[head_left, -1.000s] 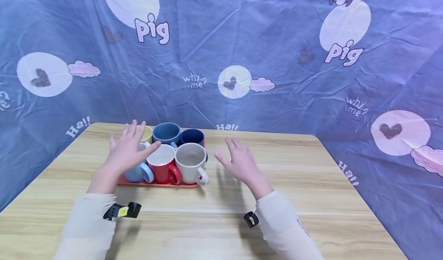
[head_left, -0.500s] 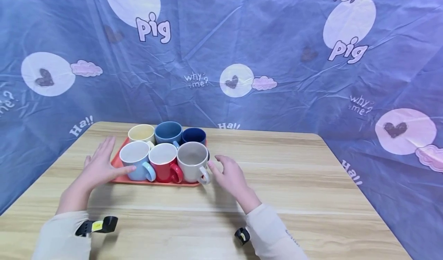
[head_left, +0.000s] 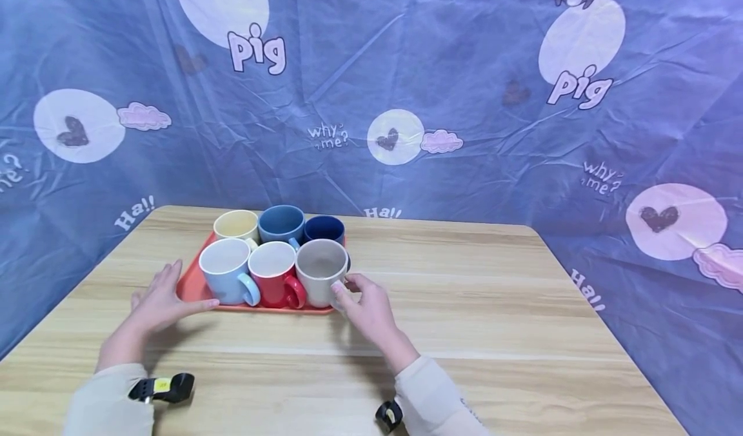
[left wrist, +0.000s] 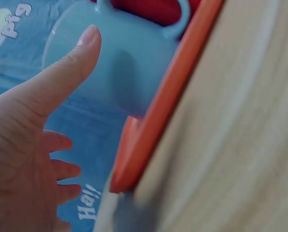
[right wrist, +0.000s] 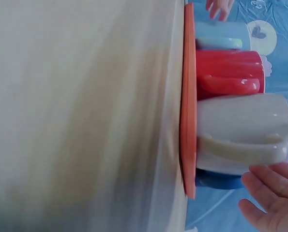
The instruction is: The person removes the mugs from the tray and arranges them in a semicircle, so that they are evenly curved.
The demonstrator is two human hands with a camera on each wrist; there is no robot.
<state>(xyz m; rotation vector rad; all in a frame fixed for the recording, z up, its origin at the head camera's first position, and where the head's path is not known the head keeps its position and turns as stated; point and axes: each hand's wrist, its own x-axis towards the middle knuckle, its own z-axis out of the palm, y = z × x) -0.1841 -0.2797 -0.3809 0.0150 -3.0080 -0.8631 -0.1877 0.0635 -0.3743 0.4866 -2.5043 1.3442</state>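
Observation:
An orange-red tray (head_left: 193,286) bears two rows of mugs. Along the front stand a light blue mug (head_left: 223,284), a red mug (head_left: 269,291) and an off-white mug (head_left: 316,287). Behind them are a cream mug (head_left: 235,224), a teal-blue mug (head_left: 281,223) and a navy mug (head_left: 325,229). My left hand (head_left: 157,307) is spread at the tray's front left corner, its thumb (left wrist: 71,67) in front of the light blue mug. My right hand (head_left: 371,310) is beside the off-white mug, fingers loosely bent and holding nothing, fingertips right at its handle (right wrist: 245,150).
The tray sits on a wooden table (head_left: 493,307), toward its back left. A blue printed cloth (head_left: 464,49) hangs behind the table and along its sides. Black wrist straps (head_left: 168,387) are on both sleeves.
My left hand has moved from over the mugs, left and down to the tray's corner. My right hand has come left and lower, up to the off-white mug. The mugs stay in place.

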